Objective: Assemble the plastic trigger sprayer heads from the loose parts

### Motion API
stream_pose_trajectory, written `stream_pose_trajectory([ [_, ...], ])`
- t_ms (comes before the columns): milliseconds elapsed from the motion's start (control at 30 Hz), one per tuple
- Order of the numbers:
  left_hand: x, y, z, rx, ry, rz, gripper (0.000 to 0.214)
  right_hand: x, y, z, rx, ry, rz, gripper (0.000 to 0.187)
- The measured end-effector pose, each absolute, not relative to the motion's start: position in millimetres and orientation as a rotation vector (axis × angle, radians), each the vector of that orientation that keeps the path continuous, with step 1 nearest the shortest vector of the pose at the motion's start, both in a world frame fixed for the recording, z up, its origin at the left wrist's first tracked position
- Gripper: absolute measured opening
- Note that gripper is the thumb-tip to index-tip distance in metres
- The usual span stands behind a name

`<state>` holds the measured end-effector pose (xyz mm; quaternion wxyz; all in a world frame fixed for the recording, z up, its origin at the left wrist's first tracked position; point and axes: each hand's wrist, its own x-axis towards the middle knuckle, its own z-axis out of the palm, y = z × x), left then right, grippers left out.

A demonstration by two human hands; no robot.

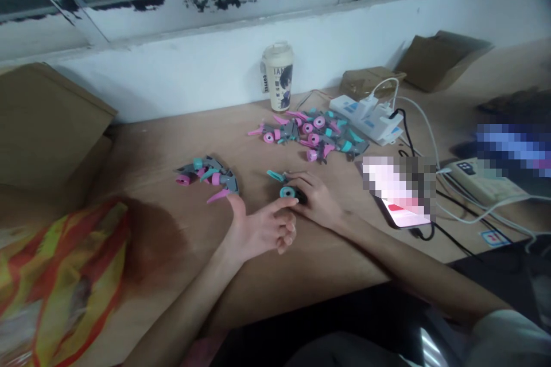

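My right hand (316, 198) lies on the wooden table (172, 143), its fingers closed over a small spray trigger (284, 186) with a teal lever and a teal round cap. My left hand (260, 229) rests beside it with the thumb up and the fingers curled. Its index fingertip touches the teal cap. A small pile of grey, teal and pink triggers (209, 175) sits just left of my left thumb. A larger pile of the same parts (314, 129) lies farther back.
A paper coffee cup (278, 77) stands by the wall. A white power strip (372, 114) with cables and a lit phone (400, 198) lie to the right. Cardboard boxes sit at the left (43, 120) and back right (439, 57). A bright yellow-red bag (55, 281) fills the lower left.
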<state>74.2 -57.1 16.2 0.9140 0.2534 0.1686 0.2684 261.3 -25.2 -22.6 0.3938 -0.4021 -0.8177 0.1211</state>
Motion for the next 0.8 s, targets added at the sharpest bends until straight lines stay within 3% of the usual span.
stream_pose_trajectory([
  [267,76,-61,18,0.591,0.295,0.56,0.101,259,-30,-29,-1.031,-2.034,0.357,0.023],
  [367,79,-61,18,0.726,0.524,0.643,0.078,260,-30,-26,-1.041,-2.018,0.34,0.023],
  [500,77,-58,10,1.242,1.205,0.919,0.034,262,-30,-22,-1.112,-1.96,0.266,0.024],
  [600,73,-54,6,1.558,1.455,1.0,0.035,262,-30,-22,-1.151,-1.944,0.234,0.027],
  [800,80,-49,6,1.703,1.35,0.976,0.027,258,-31,-24,-1.094,-2.045,0.246,0.027],
])
